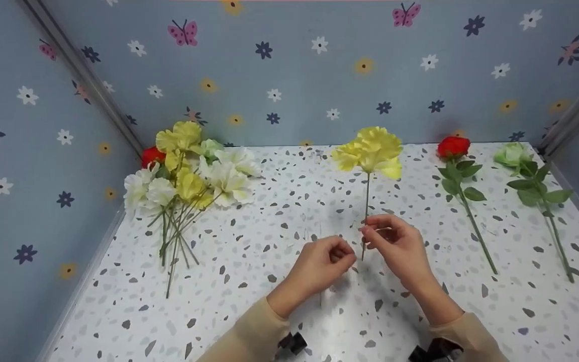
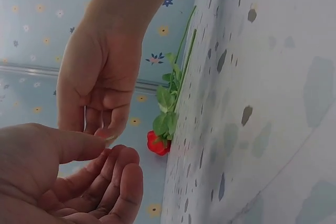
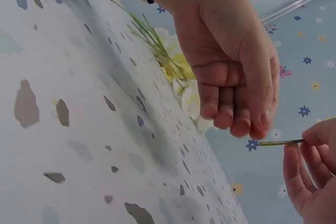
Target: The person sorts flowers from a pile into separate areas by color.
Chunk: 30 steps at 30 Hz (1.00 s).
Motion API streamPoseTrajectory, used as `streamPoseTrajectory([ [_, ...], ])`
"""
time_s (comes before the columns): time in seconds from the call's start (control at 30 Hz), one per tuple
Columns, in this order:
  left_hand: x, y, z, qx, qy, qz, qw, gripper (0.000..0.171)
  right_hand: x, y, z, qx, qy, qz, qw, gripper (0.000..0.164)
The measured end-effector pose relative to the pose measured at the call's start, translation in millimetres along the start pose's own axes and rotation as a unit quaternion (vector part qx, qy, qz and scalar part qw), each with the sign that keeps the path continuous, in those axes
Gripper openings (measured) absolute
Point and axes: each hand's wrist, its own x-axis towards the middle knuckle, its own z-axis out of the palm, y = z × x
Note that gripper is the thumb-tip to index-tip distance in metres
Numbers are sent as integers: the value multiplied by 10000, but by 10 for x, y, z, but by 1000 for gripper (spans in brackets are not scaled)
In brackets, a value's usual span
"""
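Upright in front of me, my right hand [image 1: 404, 246] pinches a yellow artificial flower [image 1: 372, 151] low on its thin stem, between thumb and fingers. The bare end of the stem [image 3: 273, 143] sticks out past those fingers in the right wrist view. Just left of that end is my left hand [image 1: 317, 264], its fingers loosely curled, with nothing seen in it. The two hands nearly meet in the left wrist view, where the flower is hidden. A red rose [image 1: 454, 147] and a pale green rose [image 1: 514, 156] lie to the right, stems toward me.
A pile of white, yellow and red flowers [image 1: 191, 183] lies at the back left, stems crossed toward me. Patterned blue panels [image 1: 294, 70] enclose the white speckled tabletop [image 1: 249, 311] at the back and both sides.
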Motion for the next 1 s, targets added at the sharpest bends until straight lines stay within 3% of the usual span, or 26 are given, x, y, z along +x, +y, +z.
streamPoseTrajectory([
  [0.17,65,-126,-410,613,428,-327,9967,6,171,72,-169,-555,378,156,9976,26],
  [0.27,103,-271,-778,1286,965,-491,9858,7,302,144,-277,-1044,584,305,9923,24],
  [0.5,-8,-634,-1684,2540,2298,-852,9356,14,553,338,-383,-2090,686,547,9740,23],
  [0.63,-170,-838,-2063,2972,2835,-1160,9043,17,641,435,-353,-2577,665,468,9628,20],
  [0.7,-245,-918,-2197,3073,2928,-1357,8952,18,671,466,-334,-2725,634,426,9591,19],
  [0.83,-367,-996,-2375,3005,2802,-1822,8933,22,723,513,-291,-2971,498,469,9524,17],
  [1.0,-433,-1036,-2461,2909,2658,-2170,8931,25,810,527,-232,-3273,352,572,9425,16],
])
